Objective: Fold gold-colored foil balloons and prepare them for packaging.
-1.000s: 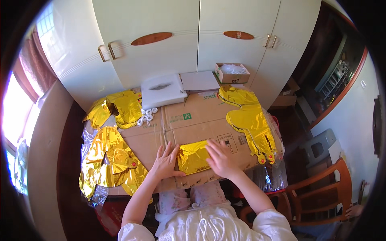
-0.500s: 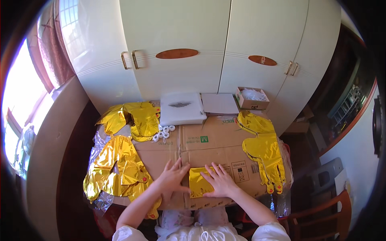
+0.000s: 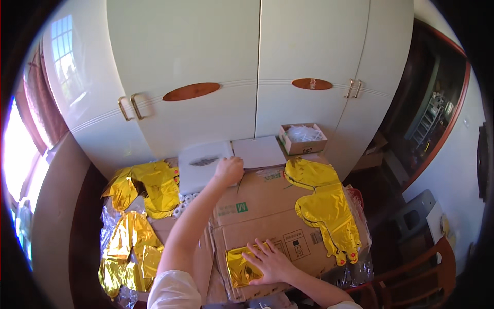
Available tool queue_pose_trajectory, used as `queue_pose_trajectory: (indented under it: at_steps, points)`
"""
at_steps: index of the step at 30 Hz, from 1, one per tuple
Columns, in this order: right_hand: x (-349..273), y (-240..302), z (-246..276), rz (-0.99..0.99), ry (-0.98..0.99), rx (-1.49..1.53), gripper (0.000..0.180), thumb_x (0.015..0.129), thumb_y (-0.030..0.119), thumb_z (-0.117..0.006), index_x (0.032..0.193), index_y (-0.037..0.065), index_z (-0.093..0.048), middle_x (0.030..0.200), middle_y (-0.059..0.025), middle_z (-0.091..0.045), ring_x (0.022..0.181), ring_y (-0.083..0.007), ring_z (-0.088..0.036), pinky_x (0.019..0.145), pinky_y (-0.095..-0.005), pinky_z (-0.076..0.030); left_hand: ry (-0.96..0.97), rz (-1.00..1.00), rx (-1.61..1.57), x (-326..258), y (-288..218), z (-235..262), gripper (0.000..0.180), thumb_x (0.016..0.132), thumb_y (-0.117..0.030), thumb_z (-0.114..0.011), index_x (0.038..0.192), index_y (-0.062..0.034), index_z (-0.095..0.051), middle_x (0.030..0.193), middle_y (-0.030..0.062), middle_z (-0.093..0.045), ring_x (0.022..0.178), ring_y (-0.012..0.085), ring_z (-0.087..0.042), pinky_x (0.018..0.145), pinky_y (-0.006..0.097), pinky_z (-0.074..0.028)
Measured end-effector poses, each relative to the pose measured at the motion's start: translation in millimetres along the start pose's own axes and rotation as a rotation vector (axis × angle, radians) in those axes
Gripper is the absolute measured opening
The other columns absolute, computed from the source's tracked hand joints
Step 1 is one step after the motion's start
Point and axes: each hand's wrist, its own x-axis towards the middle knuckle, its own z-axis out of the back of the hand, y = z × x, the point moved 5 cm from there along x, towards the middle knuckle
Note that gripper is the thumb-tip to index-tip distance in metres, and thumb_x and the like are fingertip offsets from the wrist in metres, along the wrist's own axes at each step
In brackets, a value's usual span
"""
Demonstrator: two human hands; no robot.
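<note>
My left hand (image 3: 228, 171) is stretched far forward and rests on the near right corner of a white box (image 3: 203, 166) at the back of the cardboard sheet (image 3: 267, 206); its fingers are curled, and I cannot tell whether it grips anything. Flat and with spread fingers, my right hand (image 3: 271, 261) presses on a folded gold foil balloon (image 3: 242, 268) near the front edge of the cardboard.
Flat gold foil balloons lie at the right (image 3: 325, 206) and in a pile at the left (image 3: 136, 216). A few small white rolls (image 3: 183, 203) sit beside the white box. A white lid (image 3: 259, 152) and an open carton (image 3: 303, 138) stand against the white wardrobe doors (image 3: 247, 77). A wooden chair (image 3: 427, 273) is at lower right.
My left hand has left the folded gold balloon and reached forward to the white box. My right hand still presses the balloon. The view has tilted up toward the wardrobe.
</note>
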Motion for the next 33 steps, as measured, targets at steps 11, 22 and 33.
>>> queue_pose_trajectory:
  at_steps: [11, 22, 33]
  points:
    - [-6, -2, -1, 0.033, -0.102, 0.031, 0.098, 0.083, 0.076, -0.044, 0.151, 0.008, -0.026, 0.156, -0.0192, -0.024, 0.146, -0.0362, -0.019, 0.116, -0.0565, -0.016, -0.23, -0.104, 0.201, 29, -32, -12, 0.013, 0.08, -0.014, -0.056, 0.081, -0.0145, -0.069, 0.08, 0.0048, -0.071, 0.066, 0.0198, -0.069, 0.053, 0.036, -0.052]
    - [-21, -3, 6, 0.047, -0.358, 0.115, 0.091, 0.077, 0.067, -0.061, 0.143, 0.008, -0.04, 0.151, -0.0139, -0.035, 0.142, -0.0335, -0.028, 0.114, -0.0594, -0.018, -0.532, 0.625, -0.797, -207, 40, 164, 0.009, 0.084, -0.008, -0.064, 0.087, -0.0008, -0.06, 0.072, 0.0086, -0.065, 0.061, 0.0123, -0.061, 0.054, 0.025, -0.049]
    - [-31, 27, -15, -0.039, -0.286, 0.074, 0.054, 0.096, 0.038, -0.051, 0.146, 0.019, -0.039, 0.153, -0.0143, -0.034, 0.142, -0.0334, -0.029, 0.116, -0.0537, -0.02, -0.182, 1.23, -1.488, -364, -72, 52, 0.013, 0.088, -0.002, -0.064, 0.095, 0.0048, -0.056, 0.086, 0.0095, -0.063, 0.074, 0.0186, -0.068, 0.061, 0.027, -0.059]
